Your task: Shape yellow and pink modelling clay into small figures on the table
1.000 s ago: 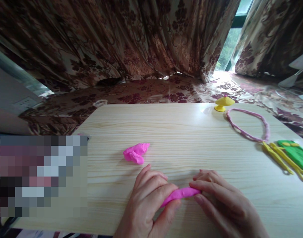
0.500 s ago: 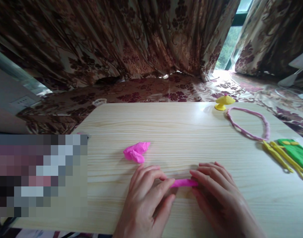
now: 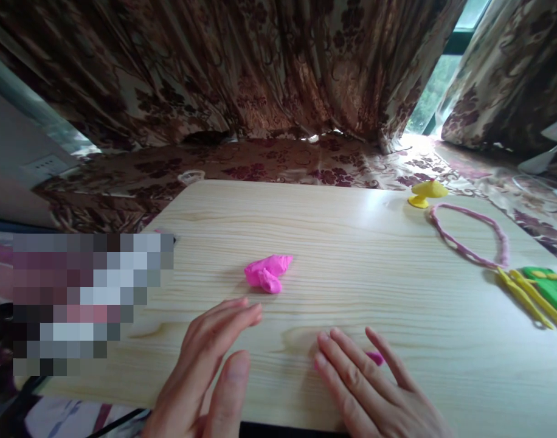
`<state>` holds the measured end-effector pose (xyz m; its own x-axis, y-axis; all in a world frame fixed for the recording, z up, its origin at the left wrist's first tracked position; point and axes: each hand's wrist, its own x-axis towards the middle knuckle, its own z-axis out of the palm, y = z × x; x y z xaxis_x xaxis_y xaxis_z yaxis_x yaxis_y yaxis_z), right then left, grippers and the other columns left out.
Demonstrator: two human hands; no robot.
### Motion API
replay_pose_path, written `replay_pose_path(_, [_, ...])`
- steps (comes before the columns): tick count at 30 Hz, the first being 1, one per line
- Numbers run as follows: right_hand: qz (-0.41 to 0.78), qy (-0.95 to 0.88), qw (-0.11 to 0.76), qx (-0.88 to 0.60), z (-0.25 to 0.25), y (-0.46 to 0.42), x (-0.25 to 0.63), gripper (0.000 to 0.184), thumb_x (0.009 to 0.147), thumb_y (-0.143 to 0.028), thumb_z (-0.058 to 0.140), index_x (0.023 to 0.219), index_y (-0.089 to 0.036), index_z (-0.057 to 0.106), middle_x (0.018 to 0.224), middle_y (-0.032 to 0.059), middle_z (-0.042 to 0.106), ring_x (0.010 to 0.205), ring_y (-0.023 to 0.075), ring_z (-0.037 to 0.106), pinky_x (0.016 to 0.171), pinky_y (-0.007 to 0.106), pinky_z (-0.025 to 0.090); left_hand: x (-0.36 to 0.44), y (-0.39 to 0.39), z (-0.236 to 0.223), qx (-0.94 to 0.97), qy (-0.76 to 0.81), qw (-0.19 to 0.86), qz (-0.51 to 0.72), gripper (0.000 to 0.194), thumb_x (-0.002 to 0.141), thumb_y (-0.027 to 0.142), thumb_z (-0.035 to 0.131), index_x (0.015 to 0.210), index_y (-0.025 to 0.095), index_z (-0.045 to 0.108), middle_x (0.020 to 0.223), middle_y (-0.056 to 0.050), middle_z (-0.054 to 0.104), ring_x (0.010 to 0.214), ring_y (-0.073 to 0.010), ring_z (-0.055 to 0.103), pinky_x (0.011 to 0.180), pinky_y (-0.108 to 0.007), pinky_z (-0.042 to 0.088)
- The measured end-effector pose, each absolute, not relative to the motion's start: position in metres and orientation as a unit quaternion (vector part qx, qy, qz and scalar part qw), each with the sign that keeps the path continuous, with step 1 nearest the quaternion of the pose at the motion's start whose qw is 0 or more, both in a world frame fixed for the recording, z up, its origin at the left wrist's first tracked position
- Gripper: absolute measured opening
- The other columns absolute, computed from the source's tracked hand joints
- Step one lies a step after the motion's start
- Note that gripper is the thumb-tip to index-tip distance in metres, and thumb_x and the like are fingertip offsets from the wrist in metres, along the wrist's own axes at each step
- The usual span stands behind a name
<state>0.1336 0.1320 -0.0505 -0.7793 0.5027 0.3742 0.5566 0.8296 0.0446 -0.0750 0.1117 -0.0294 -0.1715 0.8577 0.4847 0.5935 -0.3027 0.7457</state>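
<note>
Beneath the fingers of my right hand (image 3: 365, 383) lies a roll of pink modelling clay (image 3: 376, 358) on the wooden table (image 3: 205, 237). Most of the roll is covered; an end shows between the fingers, which are stretched out flat over it. My left hand (image 3: 210, 365) is raised to the left of it, thumb and fingers apart, with nothing in it. Just beyond the left fingertips rests a crumpled lump of pink clay (image 3: 267, 272), touched by neither hand.
At the far right stand a yellow clay piece on a foot (image 3: 428, 191) and a twisted pink loop (image 3: 470, 258). Nearer are yellow clay strips (image 3: 525, 298) beside a green slab (image 3: 550, 289). A blurred-out patch (image 3: 91, 292) covers the left side. Patterned curtains (image 3: 260, 73) hang behind.
My left hand has let go of the pink roll and moved left. My right hand has flattened over the roll, nearer the front edge. The whole view has shifted slightly.
</note>
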Motion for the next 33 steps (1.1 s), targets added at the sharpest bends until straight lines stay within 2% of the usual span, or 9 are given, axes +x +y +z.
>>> replay_pose_path(5, [0.003,-0.912,0.125,-0.391,-0.044,0.138,0.128,0.061,0.089,-0.047,0.040,0.138,-0.011,0.036,0.144,0.0109,0.033,0.132,0.0266,0.033,0.107,0.048,0.030,-0.076,0.111,-0.030,0.627,0.580,0.146,0.500,0.027,0.090,0.018,0.040,0.109,0.024,0.059,0.113,0.000,0.059,0.113,-0.0188,0.051,0.098,-0.031,0.038])
replay_pose_path(9, [-0.075,-0.932,0.156,-0.318,-0.048,0.132,0.126,0.045,0.089,-0.031,0.046,0.129,-0.011,0.048,0.135,0.0097,0.048,0.127,0.0238,0.042,0.113,0.044,0.012,-0.078,0.113,-0.028,0.624,0.572,0.137,0.514,0.028,0.090,0.018,0.039,0.108,0.024,0.060,0.111,0.000,0.060,0.113,-0.0196,0.050,0.099,-0.033,0.037])
replay_pose_path(11, [-0.095,-0.939,0.164,-0.288,-0.048,0.133,0.126,0.040,0.089,-0.024,0.046,0.127,-0.012,0.050,0.132,0.0084,0.051,0.125,0.0217,0.044,0.114,0.041,0.008,-0.078,0.115,-0.028,0.620,0.580,0.138,0.509,0.027,0.091,0.018,0.039,0.107,0.023,0.060,0.111,-0.001,0.060,0.113,-0.0196,0.051,0.099,-0.033,0.037])
replay_pose_path(16, [-0.006,-0.913,0.107,-0.394,-0.040,0.146,0.125,0.062,0.090,-0.049,0.036,0.138,-0.009,0.035,0.146,0.0113,0.030,0.133,0.0255,0.031,0.108,0.048,0.027,-0.075,0.117,-0.025,0.641,0.570,0.147,0.493,0.025,0.090,0.020,0.041,0.106,0.023,0.060,0.113,-0.002,0.060,0.113,-0.0207,0.051,0.100,-0.035,0.037])
replay_pose_path(22, [-0.108,-0.945,0.164,-0.261,-0.047,0.133,0.129,0.037,0.090,-0.019,0.042,0.126,-0.014,0.052,0.132,0.0061,0.052,0.124,0.0203,0.046,0.114,0.041,0.014,-0.076,0.118,-0.025,0.616,0.580,0.147,0.513,0.026,0.091,0.019,0.039,0.105,0.024,0.061,0.110,-0.001,0.061,0.112,-0.0213,0.051,0.099,-0.038,0.037])
replay_pose_path(24, [-0.080,-0.944,0.140,-0.289,-0.045,0.135,0.128,0.043,0.092,-0.030,0.040,0.130,-0.011,0.047,0.137,0.0086,0.046,0.127,0.0223,0.042,0.112,0.042,0.019,-0.075,0.119,-0.025,0.621,0.583,0.157,0.500,0.026,0.091,0.019,0.039,0.104,0.023,0.061,0.112,-0.002,0.060,0.113,-0.0212,0.051,0.099,-0.038,0.037])
replay_pose_path(27, [-0.028,-0.925,0.105,-0.365,-0.041,0.140,0.124,0.064,0.090,-0.049,0.036,0.137,-0.006,0.035,0.145,0.0136,0.031,0.134,0.0257,0.030,0.107,0.044,0.030,-0.071,0.119,-0.023,0.638,0.578,0.152,0.485,0.025,0.090,0.020,0.041,0.105,0.023,0.061,0.112,-0.002,0.060,0.113,-0.0214,0.050,0.100,-0.038,0.036])
replay_pose_path(28, [-0.030,-0.923,0.104,-0.370,-0.041,0.140,0.124,0.064,0.090,-0.049,0.036,0.137,-0.005,0.035,0.145,0.0142,0.030,0.134,0.0260,0.029,0.106,0.043,0.033,-0.070,0.119,-0.022,0.640,0.576,0.148,0.486,0.025,0.090,0.020,0.041,0.105,0.024,0.061,0.111,-0.002,0.060,0.113,-0.0214,0.050,0.100,-0.038,0.036])
replay_pose_path(33, [-0.120,-0.946,0.140,-0.268,-0.047,0.130,0.129,0.040,0.089,-0.020,0.044,0.129,-0.012,0.049,0.135,0.0080,0.049,0.124,0.0224,0.046,0.103,0.035,0.036,-0.074,0.119,-0.026,0.627,0.583,0.145,0.496,0.027,0.090,0.019,0.039,0.106,0.025,0.060,0.109,-0.002,0.060,0.113,-0.0215,0.050,0.100,-0.038,0.037])
